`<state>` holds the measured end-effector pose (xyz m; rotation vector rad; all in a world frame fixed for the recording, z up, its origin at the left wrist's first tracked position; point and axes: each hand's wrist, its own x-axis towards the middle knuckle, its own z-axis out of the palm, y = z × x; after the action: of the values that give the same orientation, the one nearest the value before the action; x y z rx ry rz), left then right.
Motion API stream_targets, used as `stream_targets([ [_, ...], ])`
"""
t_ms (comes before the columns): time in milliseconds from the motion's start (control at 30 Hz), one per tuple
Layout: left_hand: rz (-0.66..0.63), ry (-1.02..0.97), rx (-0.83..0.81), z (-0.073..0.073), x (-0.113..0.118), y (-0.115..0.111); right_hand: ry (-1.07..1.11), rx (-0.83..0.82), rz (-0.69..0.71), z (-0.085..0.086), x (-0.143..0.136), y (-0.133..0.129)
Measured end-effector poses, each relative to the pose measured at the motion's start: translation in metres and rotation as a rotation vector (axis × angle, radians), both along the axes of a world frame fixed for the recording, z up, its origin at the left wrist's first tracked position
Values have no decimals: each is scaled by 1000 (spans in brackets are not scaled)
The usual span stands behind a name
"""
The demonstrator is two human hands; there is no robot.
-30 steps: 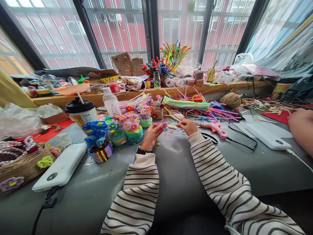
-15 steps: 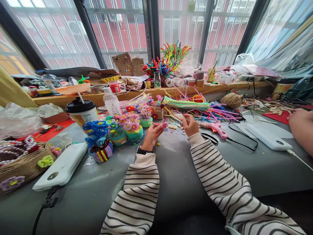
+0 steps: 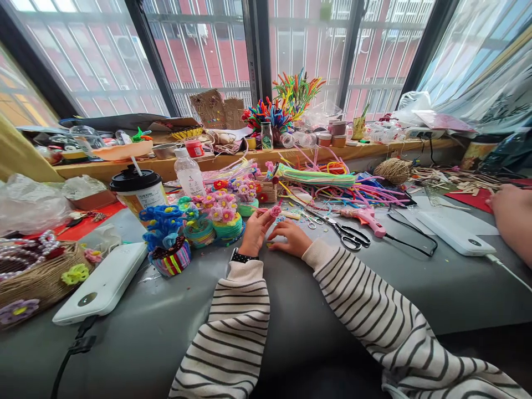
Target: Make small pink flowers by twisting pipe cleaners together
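Observation:
My left hand (image 3: 254, 231) is closed, pinching a small pink pipe-cleaner flower (image 3: 275, 211) between thumb and fingers. Close beside it on the right, my right hand (image 3: 290, 238) is down at the grey table, its thumb and fingertips around a small yellow piece (image 3: 270, 244). Black-handled scissors (image 3: 350, 235) lie right of that hand, with smaller scissors (image 3: 311, 220) just beyond it. Left of my left hand stand small pots of fuzzy flowers: one pink (image 3: 223, 208), one blue in a striped pot (image 3: 170, 260).
A pink glue gun (image 3: 368, 220) with its cord lies to the right, near a white power bank (image 3: 456, 233). Bundled pipe cleaners (image 3: 316, 175) lie behind. At left are a lidded cup (image 3: 139, 191), a bottle (image 3: 189, 173) and another power bank (image 3: 102, 284). Someone's arm (image 3: 513, 221) rests at far right.
My right hand has come down and left from behind the flower to the yellow piece on the table. The black-handled scissors now show fully. My left hand keeps the pink flower.

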<state>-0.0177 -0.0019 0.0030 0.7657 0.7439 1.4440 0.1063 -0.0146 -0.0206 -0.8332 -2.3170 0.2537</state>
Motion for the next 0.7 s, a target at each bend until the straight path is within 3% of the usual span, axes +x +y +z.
stream_targets([
  [300, -18, -2, -11, -1, -1, 0, 61, -149, 40, 5, -3, -4],
  [467, -5, 8, -44, 3, 0, -2, 347, -321, -94, 11, 7, -9],
  [700, -25, 49, -78, 3, -1, -1, 651, -379, -242, 16, 21, -3],
])
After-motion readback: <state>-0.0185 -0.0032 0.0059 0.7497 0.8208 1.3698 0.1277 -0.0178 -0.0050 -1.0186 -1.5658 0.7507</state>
